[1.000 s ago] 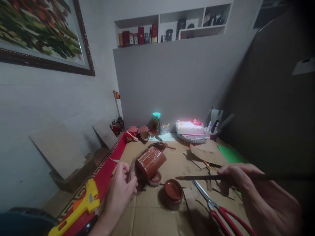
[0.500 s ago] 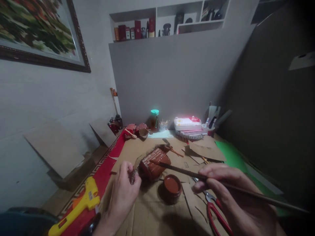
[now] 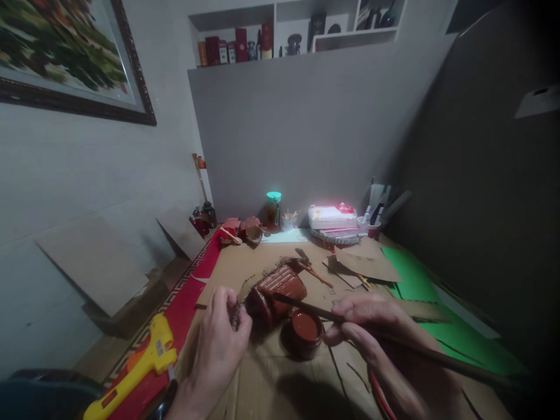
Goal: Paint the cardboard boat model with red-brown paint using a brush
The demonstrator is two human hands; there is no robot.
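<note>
My right hand point(image 3: 380, 338) is closed around a long dark paintbrush point(image 3: 312, 307). Its tip rests at the lower front side of a brown, ridged craft model point(image 3: 286, 284), whose surface shines as if wet. At the near left end of that model, my left hand point(image 3: 223, 332) pinches its dark, rough edge between thumb and fingers. An open jar of reddish-brown paint point(image 3: 305, 332) stands just in front of the model, under the brush. Red-handled scissors point(image 3: 380, 392) lie mostly hidden beneath my right hand.
A yellow glue gun point(image 3: 144, 367) lies at the left on red cloth. Cardboard pieces point(image 3: 367, 262) and a green sheet point(image 3: 415, 280) are at the right. Behind stand reddish bowl-like pieces point(image 3: 252, 230), a lidded jar point(image 3: 273, 213) and a pack of wipes point(image 3: 333, 216).
My right hand has moved left and slightly down with the paintbrush, whose tip has slid from the ridged top to the model's lower side. My left hand keeps its place.
</note>
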